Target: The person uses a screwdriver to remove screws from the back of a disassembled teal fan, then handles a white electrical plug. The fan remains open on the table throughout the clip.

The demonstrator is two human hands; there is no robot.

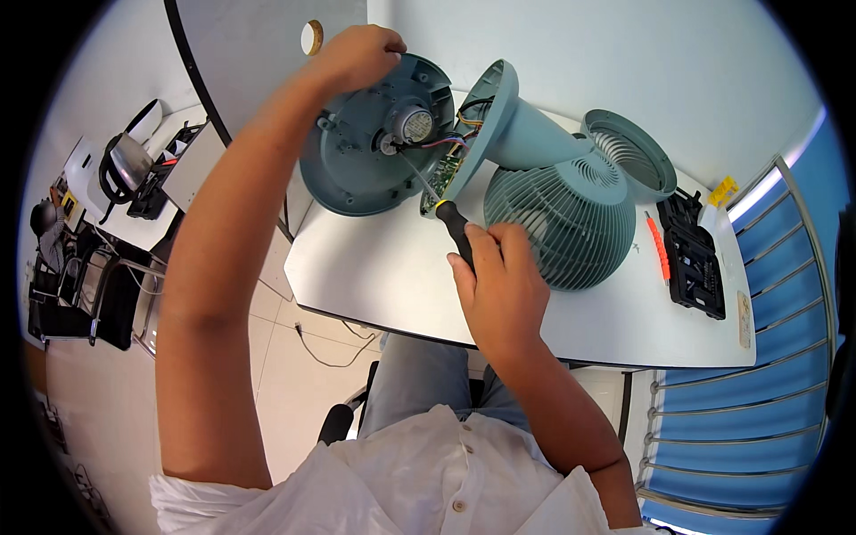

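Teal base (pixel 349 174) clasped in left hand (pixel 361 61) near the table's (pixel 374 276) left edge, right hand (pixel 506 294) clutching a screwdriver (pixel 456 230), screwdriving apparently needed steadiness.

Table (pixel 383 267): white top, dark edge
Wall (pixel 571 45): white, behind the table
Panel (pixel 259 62): grey, dark-edged, at the left
Floor (pixel 285 361): pale tiles
Railing (pixel 713 507): metal bars at right, before a blue surface (pixel 811 178)
Light: bright strip (pixel 756 198), upper right
Second table (pixel 138 230): white, far left, beside a black chair (pixel 116 308)
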